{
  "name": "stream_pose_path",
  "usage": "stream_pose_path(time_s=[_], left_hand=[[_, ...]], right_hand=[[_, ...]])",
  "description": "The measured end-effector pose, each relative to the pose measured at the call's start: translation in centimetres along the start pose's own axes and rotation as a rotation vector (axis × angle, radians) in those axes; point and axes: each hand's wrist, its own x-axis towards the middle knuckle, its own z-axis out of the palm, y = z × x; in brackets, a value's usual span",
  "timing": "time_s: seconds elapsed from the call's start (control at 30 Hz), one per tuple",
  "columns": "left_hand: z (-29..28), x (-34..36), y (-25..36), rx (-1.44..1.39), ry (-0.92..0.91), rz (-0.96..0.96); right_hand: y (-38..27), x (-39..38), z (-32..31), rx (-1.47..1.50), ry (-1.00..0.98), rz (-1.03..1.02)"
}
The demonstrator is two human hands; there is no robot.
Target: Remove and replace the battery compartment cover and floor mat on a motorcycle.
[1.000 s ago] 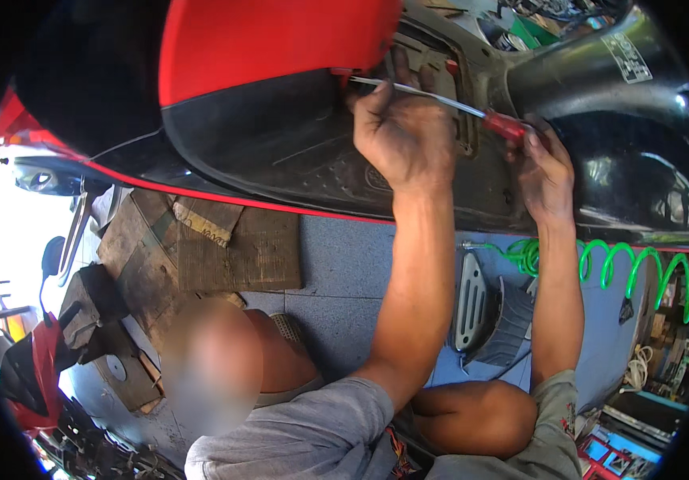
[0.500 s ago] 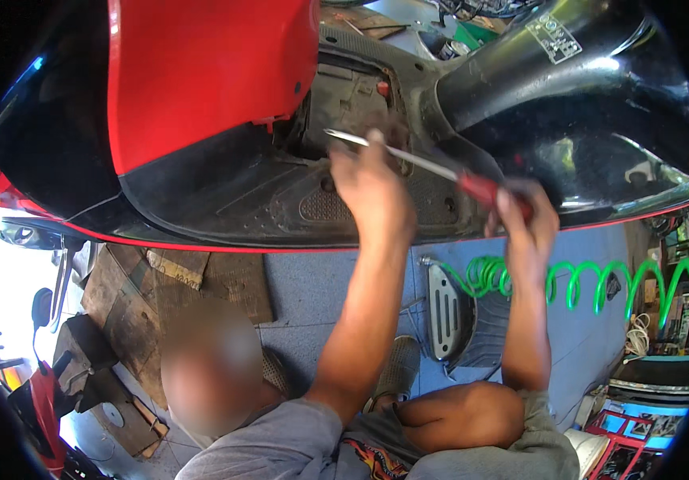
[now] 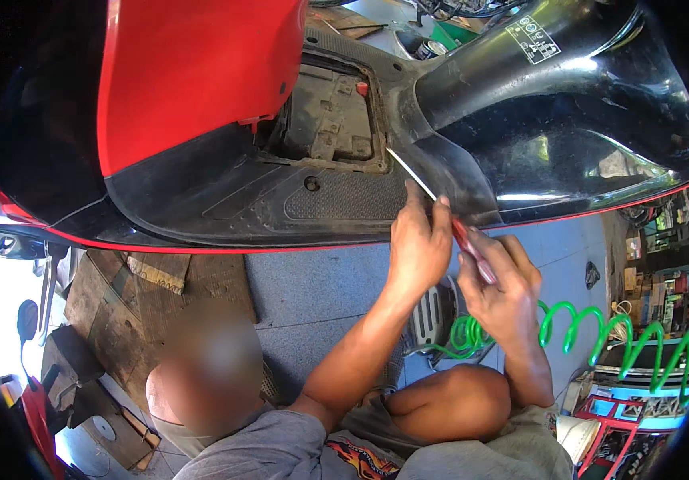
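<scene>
My right hand (image 3: 500,280) is wrapped round the red handle of a long screwdriver (image 3: 466,238). My left hand (image 3: 423,244) pinches its pale metal shaft just ahead of the handle. The shaft slants up and left; its tip is at the corner of an open compartment (image 3: 375,120) in the scooter's black footboard (image 3: 344,198), and I cannot tell if it touches. Inside lies a dark, dirty part (image 3: 320,108) with tabs and a small red piece. A red body panel (image 3: 192,72) stands left of the compartment, a glossy black cowl (image 3: 576,144) right of it.
Below the scooter, cardboard (image 3: 160,300) lies on the tiled floor at left, a slotted metal plate (image 3: 432,312) near my arms. A green coiled hose (image 3: 572,320) stretches rightward. Another red-and-black vehicle (image 3: 36,400) stands at far left; cluttered shelves (image 3: 652,272) line the right.
Both hands have moved down toward the footboard's near edge. The screwdriver has left the red panel's lower edge and now slants more steeply, its tip at the compartment's right corner.
</scene>
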Motion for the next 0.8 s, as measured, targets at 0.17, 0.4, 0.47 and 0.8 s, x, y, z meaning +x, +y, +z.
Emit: stream_pose_path(time_s=[0.17, 0.4, 0.47, 0.8], left_hand=[[0.1, 1.6, -1.3, -0.075, -0.006, 0.07], [-1.4, 3.2, -1.2, -0.512, -0.076, -0.089], [-1.8, 3.8, -0.4, -0.68, -0.079, -0.16], [-2.9, 3.9, -1.3, -0.801, -0.203, -0.188]], right_hand=[[2.1, 2.0, 4.8, -0.075, 0.112, -0.051], [-0.4, 5.8, 5.8, -0.24, -0.035, -0.004], [0.2, 7.5, 7.0, -0.322, -0.092, -0.002], [0.8, 7.5, 8.6, -0.188, -0.04, 0.017]])
